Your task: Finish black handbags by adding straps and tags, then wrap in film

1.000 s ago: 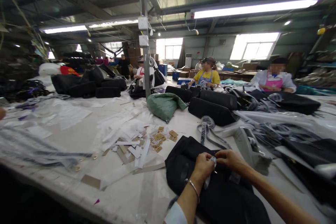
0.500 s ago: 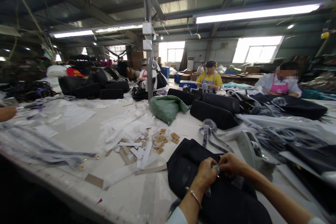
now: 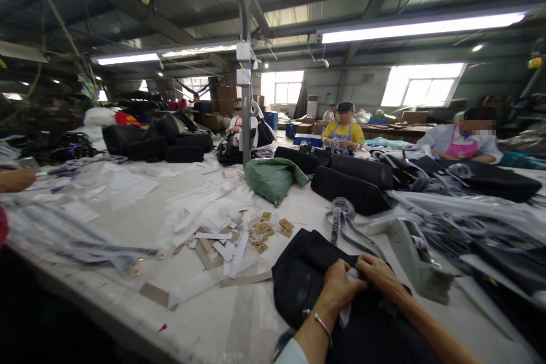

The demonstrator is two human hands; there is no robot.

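A black bag (image 3: 298, 261) lies on the white table (image 3: 205, 313) in front of me. Over its middle, my left hand (image 3: 342, 287) is closed, pinching a bit of clear plastic wrap (image 3: 346, 314) that sticks out below the fingers. My right hand (image 3: 377, 273) touches the bag close beside it, its fingers bent and pressed together; what they hold, if anything, is hidden. Just behind the bag lies a wrapped strap (image 3: 339, 219), coiled at its far end.
Paper strips (image 3: 226, 250) and tan tags (image 3: 262, 230) are scattered left of the bag. A grey tape dispenser (image 3: 416, 264) stands to the right. Beyond lie a green cloth bundle (image 3: 273, 179) and black bags (image 3: 347, 187). Co-workers (image 3: 343, 131) sit across the table; another person's arm (image 3: 17, 180) reaches in at left.
My right hand has turned and lowered onto the bag, its fingers closer to my left hand. The view has shifted slightly. At left, the other person's arm reaches farther in.
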